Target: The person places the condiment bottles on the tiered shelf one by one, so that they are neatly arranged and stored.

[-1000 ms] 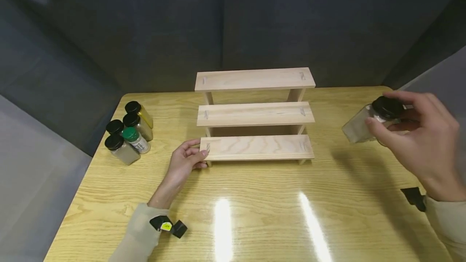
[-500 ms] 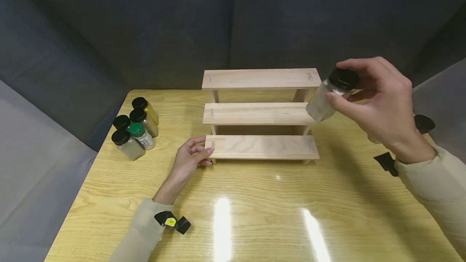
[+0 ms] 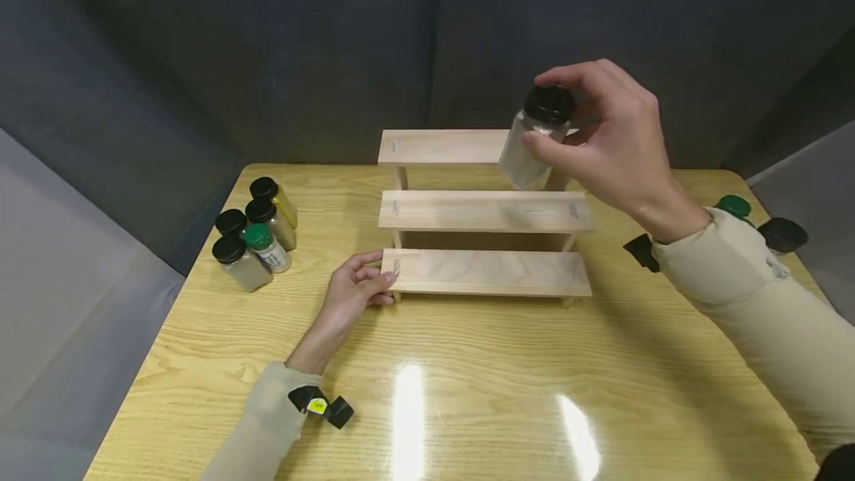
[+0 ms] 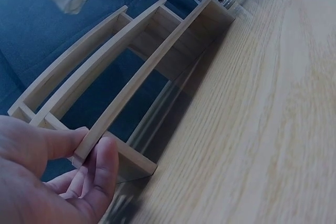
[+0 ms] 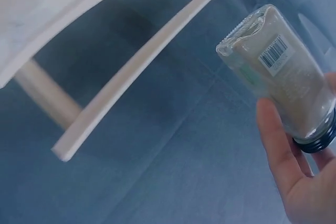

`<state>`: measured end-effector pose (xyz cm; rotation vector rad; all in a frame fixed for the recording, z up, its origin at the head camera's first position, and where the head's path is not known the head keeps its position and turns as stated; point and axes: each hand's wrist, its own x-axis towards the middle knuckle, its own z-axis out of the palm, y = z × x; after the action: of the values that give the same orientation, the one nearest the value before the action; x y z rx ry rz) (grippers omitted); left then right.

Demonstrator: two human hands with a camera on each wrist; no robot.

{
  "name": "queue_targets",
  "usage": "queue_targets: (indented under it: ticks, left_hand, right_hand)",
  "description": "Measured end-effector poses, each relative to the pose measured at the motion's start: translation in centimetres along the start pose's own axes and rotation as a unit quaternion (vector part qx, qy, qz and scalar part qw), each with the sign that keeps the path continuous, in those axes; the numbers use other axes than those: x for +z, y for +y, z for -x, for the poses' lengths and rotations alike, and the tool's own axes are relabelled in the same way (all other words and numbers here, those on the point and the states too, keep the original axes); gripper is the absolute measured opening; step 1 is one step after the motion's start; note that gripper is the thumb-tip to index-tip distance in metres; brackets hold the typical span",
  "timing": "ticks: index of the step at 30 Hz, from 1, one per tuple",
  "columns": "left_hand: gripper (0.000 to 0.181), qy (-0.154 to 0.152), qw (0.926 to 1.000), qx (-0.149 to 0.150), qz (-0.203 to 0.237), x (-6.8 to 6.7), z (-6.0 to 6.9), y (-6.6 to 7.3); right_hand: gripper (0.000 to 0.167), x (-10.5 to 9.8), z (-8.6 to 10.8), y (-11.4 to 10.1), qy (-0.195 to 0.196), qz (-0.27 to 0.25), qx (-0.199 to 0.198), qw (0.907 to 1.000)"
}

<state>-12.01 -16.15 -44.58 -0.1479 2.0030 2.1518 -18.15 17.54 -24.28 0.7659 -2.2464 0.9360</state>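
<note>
A three-tier wooden shelf (image 3: 487,272) stands at the middle of the table. My left hand (image 3: 347,292) pinches the left end of its lowest board, thumb on top and fingers beneath, as the left wrist view also shows. In my right hand (image 3: 611,139) is a clear spice jar (image 3: 524,154) with a black lid, gripped near the lid between thumb and fingers. The jar is tilted and hangs in the air in front of the top board's right part. A barcode label shows on its glass (image 5: 291,72) in the right wrist view.
Several spice jars (image 3: 243,269) cluster on the table's left side, one with a green lid (image 3: 257,236). At the right, a green-lidded jar (image 3: 733,206) and a black lid (image 3: 783,234) show partly behind the right sleeve. Dark cloth (image 3: 334,58) hangs behind the table (image 3: 467,392).
My right hand has carried the jar left and up, from the table's right side to the top board. The left hand keeps its hold. The view has shifted slightly.
</note>
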Motion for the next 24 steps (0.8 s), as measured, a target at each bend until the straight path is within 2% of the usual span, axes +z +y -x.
queue_targets:
  ticks: [9,24]
  left_hand:
    - [0.053,-0.006,1.0,0.006,0.0,0.8,-0.3,0.2]
    - [0.052,-0.023,0.9997,0.006,0.004,1.7,-0.3,0.3]
  right_hand:
    - [0.046,2.0,-3.6,-0.5,-0.016,-0.015,-0.02,0.9996]
    - [0.046,5.5,-6.7,-0.6,-0.066,-0.021,0.027,0.9972]
